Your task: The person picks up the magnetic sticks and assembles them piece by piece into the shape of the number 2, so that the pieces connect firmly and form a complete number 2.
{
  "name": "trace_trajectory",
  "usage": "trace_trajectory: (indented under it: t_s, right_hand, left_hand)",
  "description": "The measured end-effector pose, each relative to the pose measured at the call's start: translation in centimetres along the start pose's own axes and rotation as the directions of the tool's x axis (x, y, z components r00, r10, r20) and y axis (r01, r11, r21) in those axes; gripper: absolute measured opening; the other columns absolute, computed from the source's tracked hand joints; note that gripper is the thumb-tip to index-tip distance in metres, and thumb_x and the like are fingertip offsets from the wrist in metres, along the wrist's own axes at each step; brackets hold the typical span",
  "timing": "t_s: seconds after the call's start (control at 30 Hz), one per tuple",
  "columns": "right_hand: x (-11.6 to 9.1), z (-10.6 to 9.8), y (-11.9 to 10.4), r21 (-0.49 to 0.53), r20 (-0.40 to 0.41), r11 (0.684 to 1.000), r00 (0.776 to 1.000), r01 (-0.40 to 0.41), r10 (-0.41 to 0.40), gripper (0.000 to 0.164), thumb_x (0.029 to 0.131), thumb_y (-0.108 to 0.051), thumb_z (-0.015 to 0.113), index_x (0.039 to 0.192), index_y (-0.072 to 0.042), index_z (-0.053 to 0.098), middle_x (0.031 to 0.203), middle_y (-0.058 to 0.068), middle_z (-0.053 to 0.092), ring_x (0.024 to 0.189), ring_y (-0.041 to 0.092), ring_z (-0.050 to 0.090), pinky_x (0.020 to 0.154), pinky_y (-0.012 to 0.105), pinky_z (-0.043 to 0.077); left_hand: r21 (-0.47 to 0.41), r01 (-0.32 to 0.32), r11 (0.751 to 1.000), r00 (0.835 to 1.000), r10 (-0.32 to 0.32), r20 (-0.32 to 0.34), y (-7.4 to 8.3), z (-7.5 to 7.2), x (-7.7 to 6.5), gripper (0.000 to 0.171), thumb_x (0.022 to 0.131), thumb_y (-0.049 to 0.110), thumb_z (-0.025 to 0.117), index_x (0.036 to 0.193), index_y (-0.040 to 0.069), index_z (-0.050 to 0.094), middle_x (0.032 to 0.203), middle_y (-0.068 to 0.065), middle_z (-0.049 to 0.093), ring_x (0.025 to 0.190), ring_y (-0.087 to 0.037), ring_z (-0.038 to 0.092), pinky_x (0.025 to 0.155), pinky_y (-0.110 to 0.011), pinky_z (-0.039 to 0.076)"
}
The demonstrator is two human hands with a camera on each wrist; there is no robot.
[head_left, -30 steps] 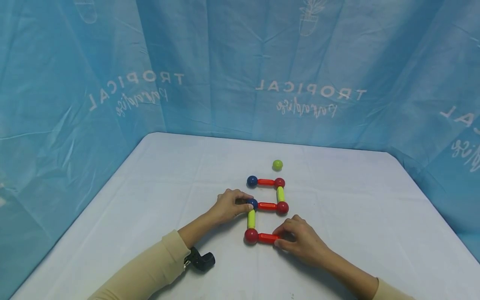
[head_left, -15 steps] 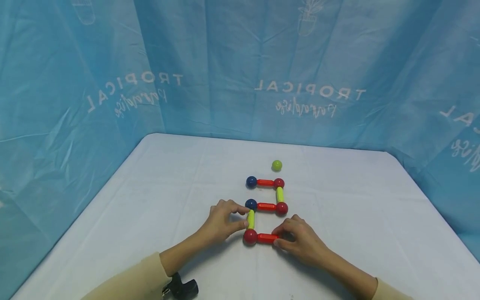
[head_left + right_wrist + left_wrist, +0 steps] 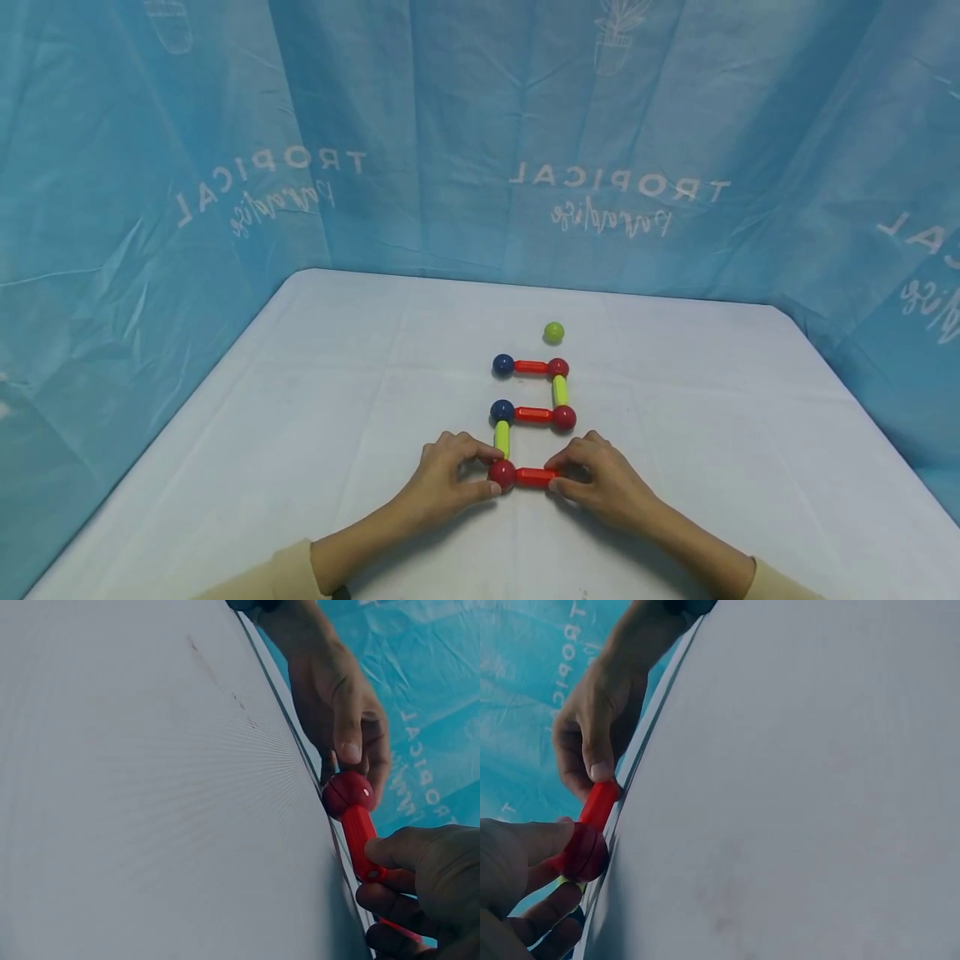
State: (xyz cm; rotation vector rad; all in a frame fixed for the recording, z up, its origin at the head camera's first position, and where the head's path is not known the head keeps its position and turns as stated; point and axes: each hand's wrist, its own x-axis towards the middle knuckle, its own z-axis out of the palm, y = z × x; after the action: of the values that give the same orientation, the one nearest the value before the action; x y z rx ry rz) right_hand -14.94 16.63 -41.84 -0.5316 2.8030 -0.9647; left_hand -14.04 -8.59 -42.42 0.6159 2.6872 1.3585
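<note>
My left hand pinches the red ball at the near left corner of a stick-and-ball figure lying on the table. In the left wrist view, thumb and fingers sit on either side of that red ball. My right hand pinches the free right end of the near red stick, whose left end meets the ball. The right wrist view shows this red stick between thumb and finger. A yellow-green stick runs from the held ball back to a blue ball.
Beyond, a red stick leads to a red ball. A yellow-green stick, red ball, red stick and blue ball continue it. A loose green ball lies behind on the white table.
My left hand has moved from the middle blue ball, along the yellow-green stick, to the near red ball. My right hand has stayed on the red stick.
</note>
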Motion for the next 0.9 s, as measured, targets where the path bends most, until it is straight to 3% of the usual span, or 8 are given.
trace_trajectory:
  t_s: [0.3,0.6,0.77,0.9]
  right_hand:
    - [0.0,0.1,0.1,-0.015,-0.009,1.0,1.0,0.007,-0.007,0.021,0.077,-0.022,0.076,0.098,-0.025,0.072,0.087,-0.017,0.06,0.084,0.008,0.047,0.071,0.019,0.044]
    - [0.0,-0.6,0.2,-0.048,-0.019,0.999,1.0,0.01,-0.011,0.027,0.075,-0.03,0.078,0.101,-0.026,0.071,0.09,-0.018,0.06,0.088,0.007,0.049,0.073,0.019,0.048]
    - [0.8,-2.0,0.8,-0.051,-0.079,0.999,0.997,0.006,-0.01,0.029,0.074,-0.03,0.079,0.102,-0.025,0.071,0.09,-0.015,0.063,0.091,0.009,0.05,0.078,0.026,0.048]
    - [2.6,-3.6,2.0,-0.061,-0.173,0.998,0.984,0.027,-0.038,0.033,0.076,-0.027,0.078,0.107,-0.021,0.07,0.095,-0.008,0.066,0.096,0.013,0.053,0.079,0.034,0.049]
  left_hand:
    - [0.047,-0.035,0.998,0.997,0.038,-0.065,0.1,0.7,-0.1,0.034,0.072,0.023,0.079,0.104,0.023,0.066,0.098,0.013,0.064,0.094,-0.01,0.047,0.083,-0.034,0.028]
    - [0.03,-0.008,1.0,0.999,0.009,-0.048,0.3,0.8,0.0,0.032,0.073,0.023,0.078,0.103,0.024,0.065,0.097,0.014,0.064,0.094,-0.012,0.048,0.084,-0.035,0.028]
    - [0.025,0.022,0.999,1.0,-0.022,-0.018,0.4,0.7,0.1,0.032,0.075,0.022,0.077,0.104,0.025,0.064,0.098,0.013,0.063,0.096,-0.012,0.048,0.085,-0.036,0.028]
    - [0.022,0.034,0.999,0.999,-0.034,-0.011,0.4,0.6,0.0,0.031,0.075,0.022,0.077,0.103,0.024,0.064,0.098,0.012,0.063,0.096,-0.012,0.048,0.084,-0.036,0.028]
